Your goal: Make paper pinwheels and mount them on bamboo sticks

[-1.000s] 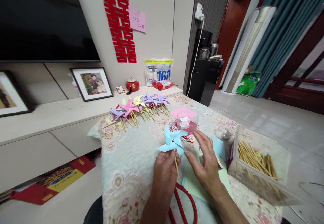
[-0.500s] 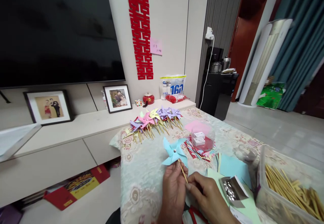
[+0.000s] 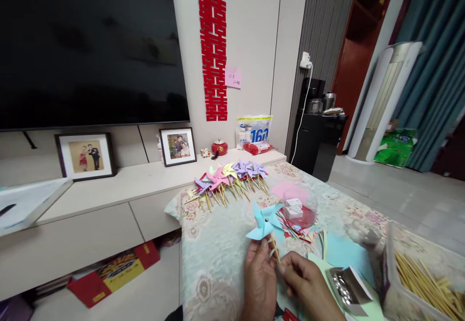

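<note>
My left hand (image 3: 259,278) pinches the wooden stick of a light blue paper pinwheel (image 3: 264,221), holding it upright over the table. My right hand (image 3: 304,282) is closed just to its right, fingertips pinching the lower part of the same stick. A row of finished pinwheels (image 3: 228,176) in pink, yellow and purple lies at the table's far end. A clear plastic box of wooden sticks (image 3: 425,282) stands at the right edge.
A floral cloth covers the table (image 3: 214,258). On it lie coloured paper sheets (image 3: 339,251), a small clear tub (image 3: 300,208) and an open white box of metal pins (image 3: 345,286). Behind are a low TV cabinet (image 3: 109,190), framed photos and a black TV.
The view has tilted up and swung left. My right hand, open beside the pinwheel before, has closed onto the stick below my left fingers. The pinwheel stays upright in my left hand.
</note>
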### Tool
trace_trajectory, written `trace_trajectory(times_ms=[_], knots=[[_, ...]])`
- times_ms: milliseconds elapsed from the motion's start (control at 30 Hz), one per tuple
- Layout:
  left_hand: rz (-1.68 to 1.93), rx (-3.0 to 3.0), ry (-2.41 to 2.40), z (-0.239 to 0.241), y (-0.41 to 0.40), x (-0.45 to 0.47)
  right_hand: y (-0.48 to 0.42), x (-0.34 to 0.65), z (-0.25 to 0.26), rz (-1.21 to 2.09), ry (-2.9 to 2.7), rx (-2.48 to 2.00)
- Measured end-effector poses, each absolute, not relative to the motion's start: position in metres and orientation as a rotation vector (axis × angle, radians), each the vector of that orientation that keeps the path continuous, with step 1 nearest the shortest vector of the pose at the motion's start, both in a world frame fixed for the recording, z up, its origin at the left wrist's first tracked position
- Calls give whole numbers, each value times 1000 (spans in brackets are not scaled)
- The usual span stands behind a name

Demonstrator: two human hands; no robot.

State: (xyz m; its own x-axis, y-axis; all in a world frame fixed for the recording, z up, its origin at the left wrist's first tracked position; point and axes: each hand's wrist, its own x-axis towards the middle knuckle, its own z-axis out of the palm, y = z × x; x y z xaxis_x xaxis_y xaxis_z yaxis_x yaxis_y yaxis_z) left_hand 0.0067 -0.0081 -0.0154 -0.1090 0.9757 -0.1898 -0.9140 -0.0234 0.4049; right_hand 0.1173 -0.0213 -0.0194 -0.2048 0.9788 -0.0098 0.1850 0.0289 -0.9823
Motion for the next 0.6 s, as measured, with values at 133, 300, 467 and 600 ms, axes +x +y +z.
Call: trace_trajectory(times_ms=[133, 300, 467, 600], knots=[[1580, 100, 522, -22, -6, 7, 3, 105, 7, 1198, -1523, -1218], [1536, 71, 535, -22, -9, 10, 73, 79, 33, 1058, -1523, -1342], [1452, 38, 536, -25, -8, 23, 150, 46, 24, 961, -1525, -1523], [1261, -62, 398, -35, -6, 42, 189, 22, 8, 869, -1569, -1671]])
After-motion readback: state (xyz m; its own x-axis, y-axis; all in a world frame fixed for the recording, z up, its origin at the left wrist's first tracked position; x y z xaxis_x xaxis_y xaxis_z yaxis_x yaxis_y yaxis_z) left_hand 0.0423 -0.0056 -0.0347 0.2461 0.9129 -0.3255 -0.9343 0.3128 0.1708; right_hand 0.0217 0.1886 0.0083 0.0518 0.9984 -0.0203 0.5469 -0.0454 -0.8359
